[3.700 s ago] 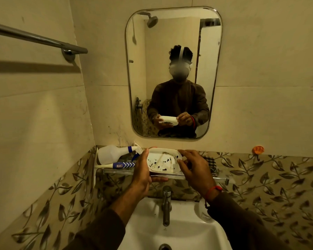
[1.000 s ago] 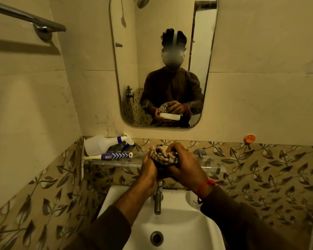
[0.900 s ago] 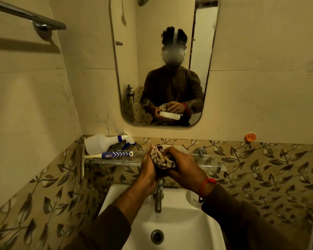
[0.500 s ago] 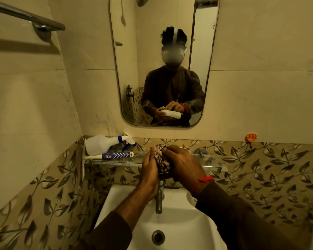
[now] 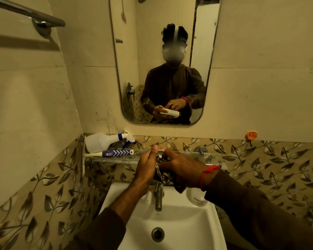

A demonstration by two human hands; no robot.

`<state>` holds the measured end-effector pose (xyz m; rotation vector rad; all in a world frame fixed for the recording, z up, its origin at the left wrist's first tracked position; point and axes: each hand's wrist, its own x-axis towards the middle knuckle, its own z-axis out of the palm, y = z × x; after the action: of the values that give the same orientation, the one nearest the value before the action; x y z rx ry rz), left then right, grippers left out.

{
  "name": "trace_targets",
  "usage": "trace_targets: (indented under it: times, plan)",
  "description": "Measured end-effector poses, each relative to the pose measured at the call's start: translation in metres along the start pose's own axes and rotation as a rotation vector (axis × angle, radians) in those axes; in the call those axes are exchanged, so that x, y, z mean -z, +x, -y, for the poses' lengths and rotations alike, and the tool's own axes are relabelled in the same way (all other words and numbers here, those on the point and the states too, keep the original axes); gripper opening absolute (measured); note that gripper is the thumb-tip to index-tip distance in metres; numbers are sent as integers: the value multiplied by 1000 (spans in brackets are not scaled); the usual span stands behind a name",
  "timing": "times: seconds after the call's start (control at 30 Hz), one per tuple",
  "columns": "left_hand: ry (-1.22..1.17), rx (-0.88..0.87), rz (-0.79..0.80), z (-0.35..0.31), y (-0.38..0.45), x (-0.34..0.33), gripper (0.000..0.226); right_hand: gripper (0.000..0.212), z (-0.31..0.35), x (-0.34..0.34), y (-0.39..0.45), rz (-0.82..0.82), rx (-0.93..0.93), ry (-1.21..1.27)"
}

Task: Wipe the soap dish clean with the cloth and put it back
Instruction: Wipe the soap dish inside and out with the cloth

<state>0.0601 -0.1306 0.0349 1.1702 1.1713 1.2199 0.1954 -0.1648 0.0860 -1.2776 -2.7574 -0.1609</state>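
The left hand (image 5: pixel 146 166) cups the soap dish (image 5: pixel 160 150), mostly hidden between both hands; the right hand (image 5: pixel 181 167) presses the cloth (image 5: pixel 160 171) into it. Apparently over the sink (image 5: pixel 197 224), a slippery dish could drop.

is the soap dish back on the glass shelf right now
No, the soap dish is held in the left hand above the sink, with the right hand pressing the cloth on it.
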Motion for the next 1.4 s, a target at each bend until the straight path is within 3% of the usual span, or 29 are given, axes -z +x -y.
trace_targets:
  times: [0.07,0.2,0.33,0.43,0.57,0.73,0.87,0.97,1.4]
  plan:
    - [39,9,1,2,-1,-1,29,42,0,1,-4,41,39,-63]
    - [127,17,-26,4,-4,-2,49,48,-1,1,-8,191,64,-225]
    - [149,77,46,-4,-1,1,48,49,-1,5,-16,303,23,-341]
    - [141,112,61,-10,3,3,48,51,-4,14,-20,222,-23,-293]
    - [107,121,67,-15,2,-1,51,77,-1,26,-14,56,-38,-223]
    - [72,142,76,-12,-2,-5,50,63,-2,22,-6,29,-32,-304]
    - [131,65,75,-6,-3,-5,52,54,-8,15,-5,24,-105,-335]
    - [188,-7,52,-5,-3,-8,41,53,-1,10,-7,22,-188,-336]
    - [252,-90,-92,2,-2,-22,36,41,13,3,-19,192,-396,-355]
